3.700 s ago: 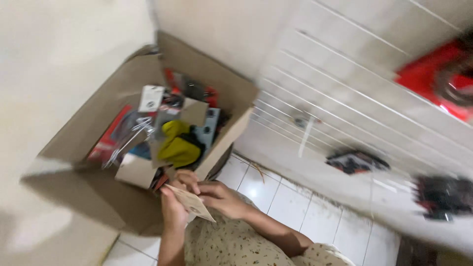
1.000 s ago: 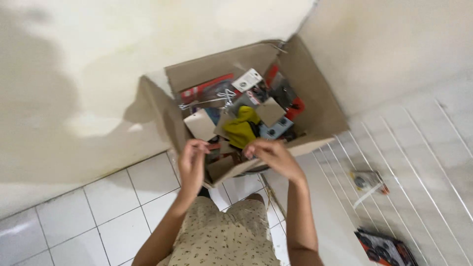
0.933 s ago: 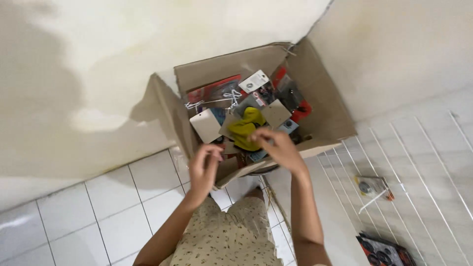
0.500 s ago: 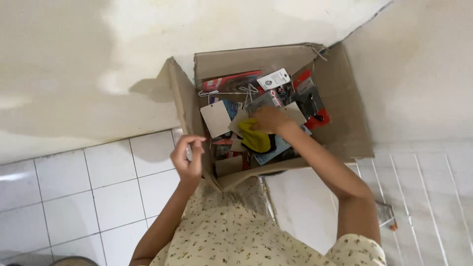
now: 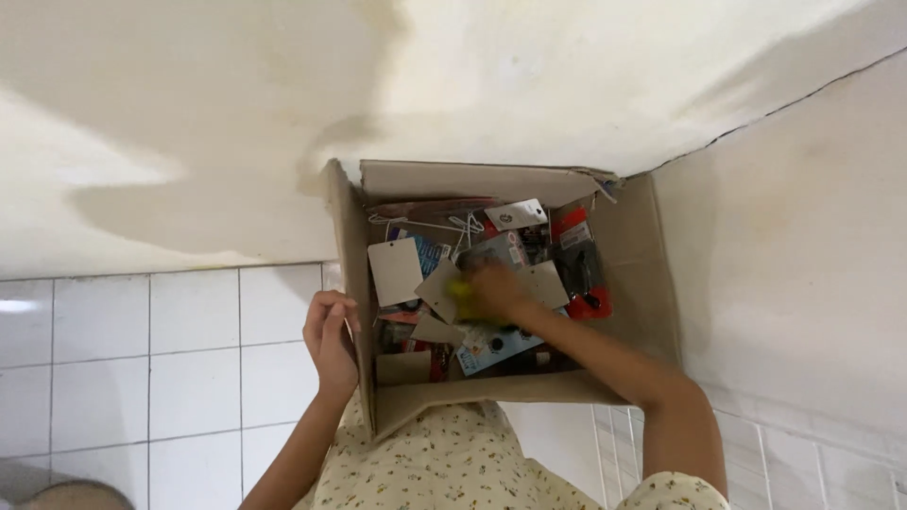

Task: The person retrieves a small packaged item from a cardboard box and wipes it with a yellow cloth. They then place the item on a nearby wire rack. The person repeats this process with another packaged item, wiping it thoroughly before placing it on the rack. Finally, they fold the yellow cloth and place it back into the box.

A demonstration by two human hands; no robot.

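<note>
An open cardboard box [image 5: 652, 283] stands against a cream wall, full of packaged goods. My right hand [image 5: 496, 291] reaches down into the middle of it and closes over a yellow item [image 5: 460, 289], mostly hidden under my fingers. My left hand [image 5: 330, 342] rests against the outside of the box's left flap, fingers curled on its edge. Around my right hand lie a white card [image 5: 395, 271], a red-and-black blister pack [image 5: 578, 264], a blue card pack [image 5: 487, 348] and white wire hooks [image 5: 444, 227].
White floor tiles [image 5: 151, 359] spread to the left of the box. A white wire rack [image 5: 614, 434] shows at the lower right, behind my arm. My patterned cream clothing [image 5: 444, 467] fills the bottom middle. The wall corner runs up at the right.
My view has swung over the box. My right hand went from the box's near edge down into its contents onto the yellow item; my left hand moved to the left flap.
</note>
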